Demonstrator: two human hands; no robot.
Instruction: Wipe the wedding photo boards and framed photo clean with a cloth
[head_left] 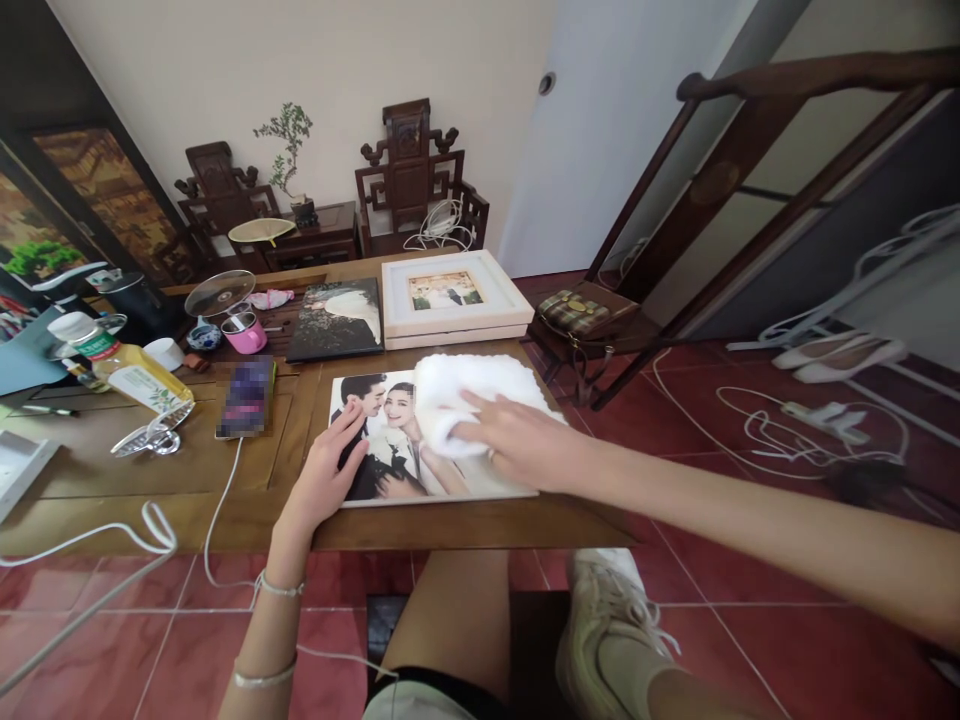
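Observation:
A wedding photo panel (394, 465) lies flat on the wooden table (300, 530) near its front edge, picture side up. On its left part rests my left hand (330, 465), fingers stretched out over the print. My right hand (510, 440) is on a fluffy white cloth (480, 380) that covers the panel's right part. Its index finger points out over the fabric, while the lower fingers curl into a fold of the cloth. What lies under the cloth is hidden.
Behind the panel are a dark photo album (337, 320) and a white framed picture (457, 300). A phone (246, 398) on a cable, a bottle (131, 370) and a pink mug (244, 334) stand left. A chair (622, 310) holding a plaid bag (576, 312) is at right.

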